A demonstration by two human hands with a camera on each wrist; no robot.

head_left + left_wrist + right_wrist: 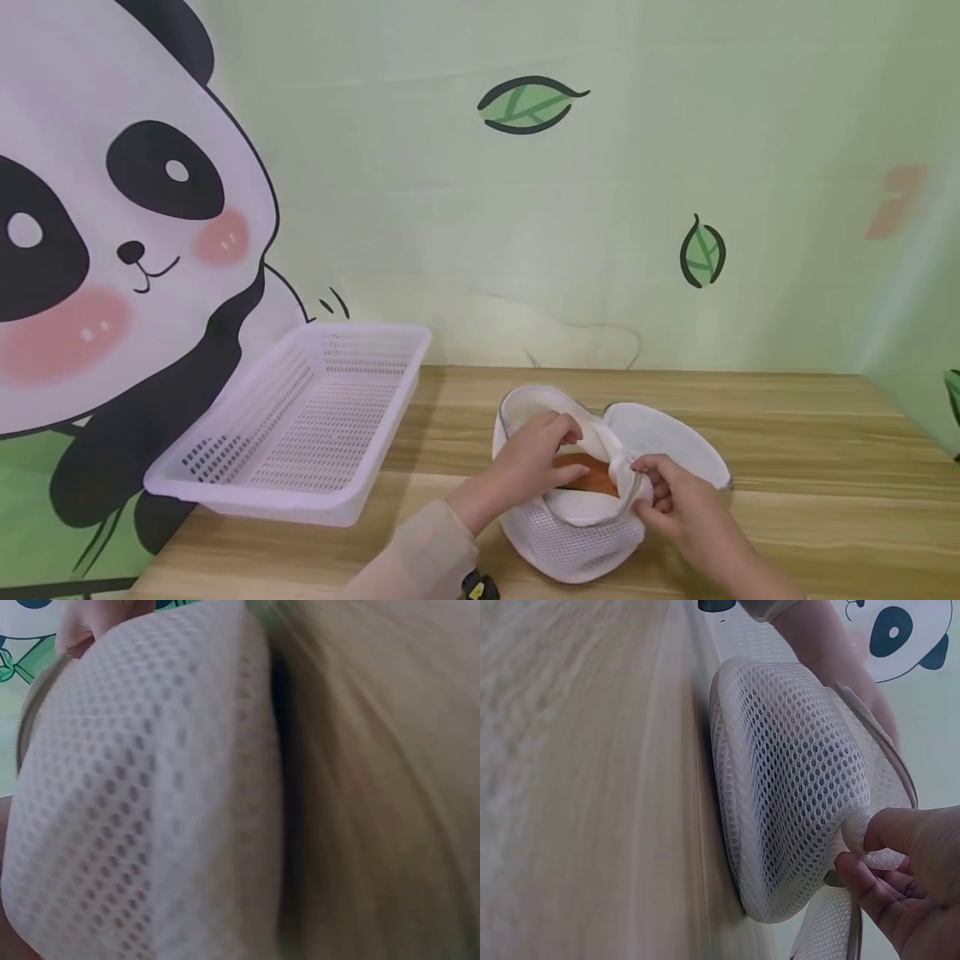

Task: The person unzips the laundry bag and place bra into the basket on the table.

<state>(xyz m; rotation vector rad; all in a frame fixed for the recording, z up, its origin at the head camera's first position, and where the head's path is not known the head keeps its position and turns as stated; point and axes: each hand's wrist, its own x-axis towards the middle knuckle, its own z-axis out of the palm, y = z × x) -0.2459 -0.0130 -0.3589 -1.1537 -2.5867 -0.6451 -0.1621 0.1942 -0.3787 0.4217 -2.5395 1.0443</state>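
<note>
A white mesh laundry bag [562, 546] stands on the table with its round lid [667, 437] folded back to the right. Inside its mouth lies something flat and orange-brown [598, 475], partly covered by the bag's wall and a hand. My left hand [525, 458] reaches over the near left rim into the mouth, thumb and fingers apart. With thumb and fingertips, my right hand [686, 504] pinches the rim at the right, by the zipper edge. The right wrist view shows this pinch on the mesh [795, 772] up close. Honeycomb mesh [127, 772] fills much of the left wrist view.
A white perforated plastic basket [386, 446] stands on the left of the wood-grain table [810, 475]. Behind the table hangs a pale green backdrop [420, 250] printed with a panda and leaves. A small black object [480, 586] shows at the bottom, beside the left sleeve.
</note>
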